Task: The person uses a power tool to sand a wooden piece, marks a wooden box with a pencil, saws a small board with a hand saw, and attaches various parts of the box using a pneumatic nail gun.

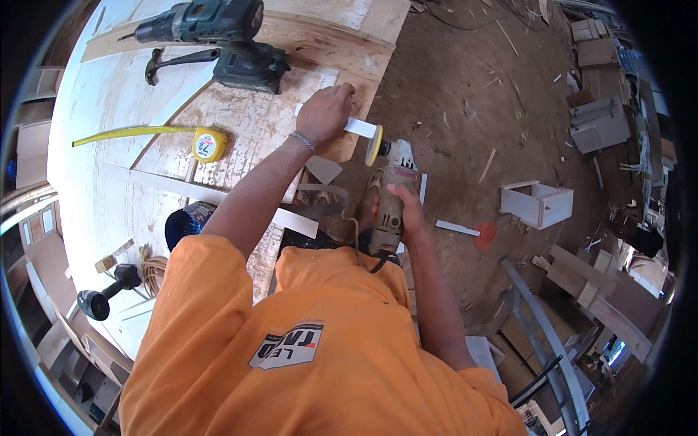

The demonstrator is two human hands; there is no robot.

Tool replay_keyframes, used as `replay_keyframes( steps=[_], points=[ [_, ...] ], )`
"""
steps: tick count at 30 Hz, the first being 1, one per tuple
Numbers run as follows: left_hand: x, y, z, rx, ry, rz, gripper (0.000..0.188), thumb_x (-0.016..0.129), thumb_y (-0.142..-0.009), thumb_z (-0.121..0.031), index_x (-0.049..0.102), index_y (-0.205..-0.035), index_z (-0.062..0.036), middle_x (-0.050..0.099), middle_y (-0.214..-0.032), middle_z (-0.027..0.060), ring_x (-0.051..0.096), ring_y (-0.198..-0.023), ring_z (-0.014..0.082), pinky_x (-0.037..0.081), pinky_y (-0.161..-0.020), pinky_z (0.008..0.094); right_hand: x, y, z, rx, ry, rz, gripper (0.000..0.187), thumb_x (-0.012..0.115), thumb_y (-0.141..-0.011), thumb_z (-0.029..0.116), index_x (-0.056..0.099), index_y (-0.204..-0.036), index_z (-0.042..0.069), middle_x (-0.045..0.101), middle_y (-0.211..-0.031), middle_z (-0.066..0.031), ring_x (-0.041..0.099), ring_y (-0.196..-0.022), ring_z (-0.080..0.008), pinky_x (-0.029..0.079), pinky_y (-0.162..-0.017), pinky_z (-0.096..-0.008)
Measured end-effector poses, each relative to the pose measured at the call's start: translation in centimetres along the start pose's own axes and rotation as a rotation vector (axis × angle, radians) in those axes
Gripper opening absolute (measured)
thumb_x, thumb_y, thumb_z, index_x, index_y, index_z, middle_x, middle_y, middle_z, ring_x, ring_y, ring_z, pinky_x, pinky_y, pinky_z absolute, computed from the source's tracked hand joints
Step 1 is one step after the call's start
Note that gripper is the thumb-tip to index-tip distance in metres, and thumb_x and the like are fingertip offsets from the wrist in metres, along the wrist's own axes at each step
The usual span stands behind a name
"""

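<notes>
My left hand is closed around a narrow white strip, at the edge of the workbench. The strip's right end sticks out past that edge. In my right hand is an angle grinder, its fingers wrapped around the body. A round sanding disc with a yellow face sits on the grinder's head and meets the strip's end, or lies very close to it; I cannot tell whether they touch. The grinder's cord bends down beside my shirt.
A cordless drill, a hammer and a yellow tape measure with its blade out lie on the bench. Another black tool is at lower left. A small white wooden frame, offcuts and dust cover the floor at right.
</notes>
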State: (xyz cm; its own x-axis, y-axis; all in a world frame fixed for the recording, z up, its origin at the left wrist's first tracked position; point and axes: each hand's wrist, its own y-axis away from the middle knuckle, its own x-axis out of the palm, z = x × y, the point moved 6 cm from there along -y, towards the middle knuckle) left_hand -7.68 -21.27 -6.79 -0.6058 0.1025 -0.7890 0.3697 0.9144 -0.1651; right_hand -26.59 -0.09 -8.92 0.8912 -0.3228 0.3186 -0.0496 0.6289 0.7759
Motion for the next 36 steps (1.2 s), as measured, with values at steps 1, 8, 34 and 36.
replay_keyframes(
  steps=[1,8,34,36],
  points=[
    [0.1,0.1,0.1,-0.021,0.003,0.015,0.019,0.057,-0.098,-0.019,0.062,-0.112,-0.0068,0.072,-0.099,0.0178,0.069,-0.097,0.0378,0.054,-0.086,0.0484,-0.3,0.0,-0.2,0.002,0.002,-0.009,0.040,0.069,-0.088,0.028,0.055,-0.117,0.003,0.067,-0.086,-0.0134,0.070,-0.068,-0.0260,0.060,-0.063,-0.0416],
    [0.3,0.0,0.4,-0.074,-0.035,0.099,0.022,0.050,-0.102,-0.019,0.062,-0.116,-0.0068,0.073,-0.106,0.0176,0.069,-0.103,0.0379,0.053,-0.090,0.0492,0.6,1.3,0.4,-0.049,-0.036,-0.011,0.039,0.070,-0.088,0.030,0.058,-0.113,0.002,0.069,-0.087,-0.0146,0.071,-0.069,-0.0258,0.060,-0.063,-0.0411],
    [-0.2,0.0,-0.2,-0.061,-0.071,0.045,0.019,0.054,-0.099,-0.017,0.061,-0.113,-0.0070,0.072,-0.098,0.0176,0.069,-0.094,0.0375,0.054,-0.084,0.0503,0.7,0.8,0.3,-0.054,-0.025,-0.029,0.038,0.068,-0.090,0.030,0.057,-0.113,0.003,0.069,-0.085,-0.0141,0.071,-0.068,-0.0252,0.059,-0.062,-0.0386],
    [-0.1,-0.1,-0.1,-0.074,-0.055,0.072,0.018,0.054,-0.099,-0.017,0.061,-0.113,-0.0072,0.072,-0.097,0.0174,0.069,-0.094,0.0375,0.054,-0.084,0.0503,0.9,0.0,0.3,-0.028,-0.042,-0.036,0.038,0.069,-0.089,0.030,0.057,-0.113,0.003,0.069,-0.085,-0.0141,0.071,-0.068,-0.0251,0.059,-0.061,-0.0391]
  ],
)
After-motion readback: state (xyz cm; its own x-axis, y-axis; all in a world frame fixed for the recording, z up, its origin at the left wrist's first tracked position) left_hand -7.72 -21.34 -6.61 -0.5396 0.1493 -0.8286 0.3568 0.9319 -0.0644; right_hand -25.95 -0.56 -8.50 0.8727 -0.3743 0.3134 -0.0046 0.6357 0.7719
